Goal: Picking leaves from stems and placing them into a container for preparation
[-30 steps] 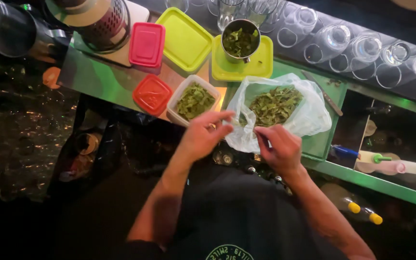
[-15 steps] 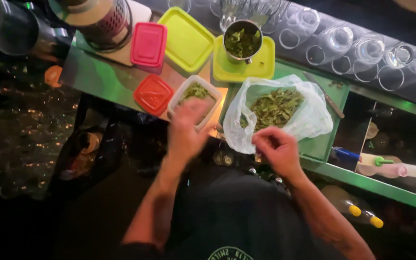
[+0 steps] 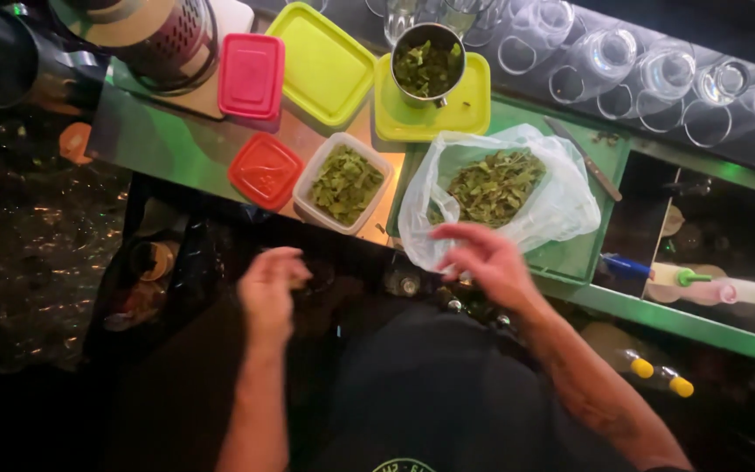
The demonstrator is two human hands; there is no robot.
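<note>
Your left hand (image 3: 271,288) has pulled back from the tub (image 3: 343,182) of leaves and hangs below the counter (image 3: 146,144), fingers loosely curled, empty as far as shows. Your right hand (image 3: 481,258), open, touches the bag (image 3: 561,205); a tug could spill leaves off the edge.

Your left hand (image 3: 271,293) has withdrawn from the white tub of leaves (image 3: 342,183) to below the counter edge, fingers curled.
</note>
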